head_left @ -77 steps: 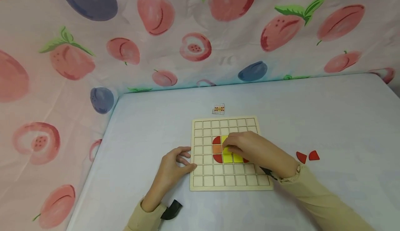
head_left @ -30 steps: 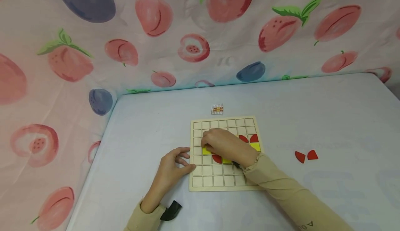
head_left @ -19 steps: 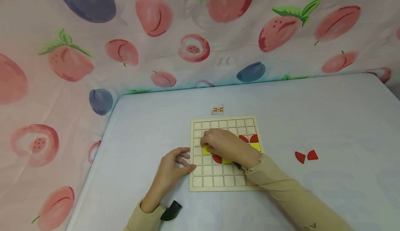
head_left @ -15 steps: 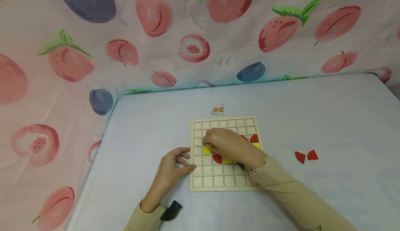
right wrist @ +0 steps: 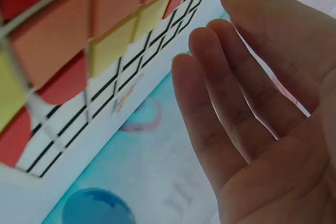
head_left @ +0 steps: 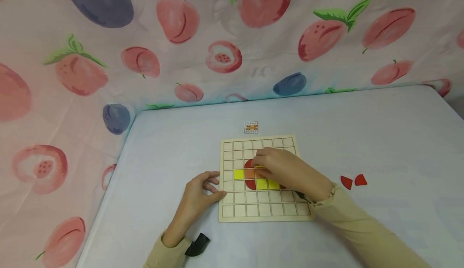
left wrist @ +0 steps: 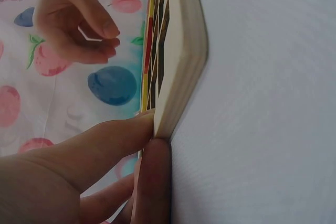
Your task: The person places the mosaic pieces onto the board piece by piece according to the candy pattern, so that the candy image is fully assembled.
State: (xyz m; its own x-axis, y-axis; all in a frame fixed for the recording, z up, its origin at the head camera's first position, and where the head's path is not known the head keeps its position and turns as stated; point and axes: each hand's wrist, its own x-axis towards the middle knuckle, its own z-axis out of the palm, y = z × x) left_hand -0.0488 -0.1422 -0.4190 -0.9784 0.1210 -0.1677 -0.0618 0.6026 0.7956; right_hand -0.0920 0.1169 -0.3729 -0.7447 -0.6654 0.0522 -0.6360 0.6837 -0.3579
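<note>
A wooden grid board [head_left: 264,210] lies flat on the table with a pattern of coloured pieces in its cells. My left hand [head_left: 199,193] holds the board's left edge; in the left wrist view the thumb [left wrist: 126,132] and a finger [left wrist: 155,182] touch the board's corner. Over the pattern hovers my right hand [head_left: 288,169], its fingers relaxed and apart, nothing between them in the right wrist view. A yellow square [head_left: 239,174] sits at the pattern's left end beside an orange square [head_left: 249,173], with a red quarter-circle [head_left: 250,184] below. The right hand hides part of the pattern.
A small printed pattern card [head_left: 251,127] lies behind the board. Two loose red quarter-circle pieces, one left [head_left: 346,182] and one right [head_left: 361,179], rest on the white tabletop [head_left: 398,139]. A fruit-print cloth [head_left: 253,46] hangs behind the table.
The right hand has left the pattern's left end and moved right. A yellow square now shows in a cell that was bare 2.6 s ago. My left hand has stayed at the edge.
</note>
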